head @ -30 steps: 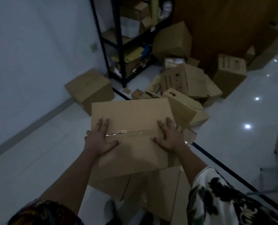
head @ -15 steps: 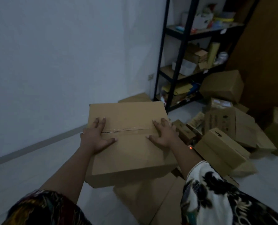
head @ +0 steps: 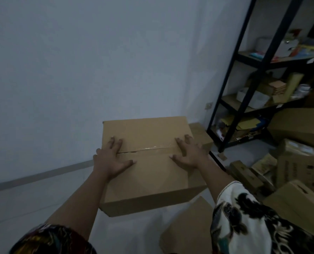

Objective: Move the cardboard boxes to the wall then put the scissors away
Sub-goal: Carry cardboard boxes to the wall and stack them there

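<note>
Cardboard box: brown, taped top seam partly split.

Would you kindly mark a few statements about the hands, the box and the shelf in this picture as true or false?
1. The left hand and right hand both lie flat on top of the cardboard box. True.
2. Clear tape runs along the box's top seam. True.
3. The black shelf stands left of the box. False: it stands to the right.
4. The right hand holds scissors. False: it rests on the box, and no scissors are in view.
</note>
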Tool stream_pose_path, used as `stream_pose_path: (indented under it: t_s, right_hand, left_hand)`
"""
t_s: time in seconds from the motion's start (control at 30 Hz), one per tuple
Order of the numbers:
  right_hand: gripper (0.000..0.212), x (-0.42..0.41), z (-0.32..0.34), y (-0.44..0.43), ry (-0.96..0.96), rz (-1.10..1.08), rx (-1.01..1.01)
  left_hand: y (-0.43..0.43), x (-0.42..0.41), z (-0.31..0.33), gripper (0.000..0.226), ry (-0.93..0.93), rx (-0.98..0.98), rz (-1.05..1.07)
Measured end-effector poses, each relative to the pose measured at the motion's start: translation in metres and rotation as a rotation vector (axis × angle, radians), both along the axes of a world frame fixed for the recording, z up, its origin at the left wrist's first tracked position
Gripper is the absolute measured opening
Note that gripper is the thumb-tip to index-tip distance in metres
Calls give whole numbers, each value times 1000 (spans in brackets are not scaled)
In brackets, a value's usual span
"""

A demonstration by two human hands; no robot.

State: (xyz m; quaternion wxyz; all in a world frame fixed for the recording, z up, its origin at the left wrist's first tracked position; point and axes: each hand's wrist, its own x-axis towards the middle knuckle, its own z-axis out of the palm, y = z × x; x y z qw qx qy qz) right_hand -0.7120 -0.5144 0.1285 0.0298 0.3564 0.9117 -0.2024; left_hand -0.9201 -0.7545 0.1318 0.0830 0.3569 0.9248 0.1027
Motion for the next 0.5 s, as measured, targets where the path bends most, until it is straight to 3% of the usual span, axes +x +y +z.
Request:
stream_pose_path:
  t_s: [0.23, 0.5]
  right_hand:
    - [88, -68, 0, -4, -7, 65, 15]
    - [90, -138, -18, 38, -43, 37, -8]
  left_hand:
    - [-16, -58, -13, 114, -51, -14, 51]
    - [31, -138, -17, 111, -85, -50, 16]
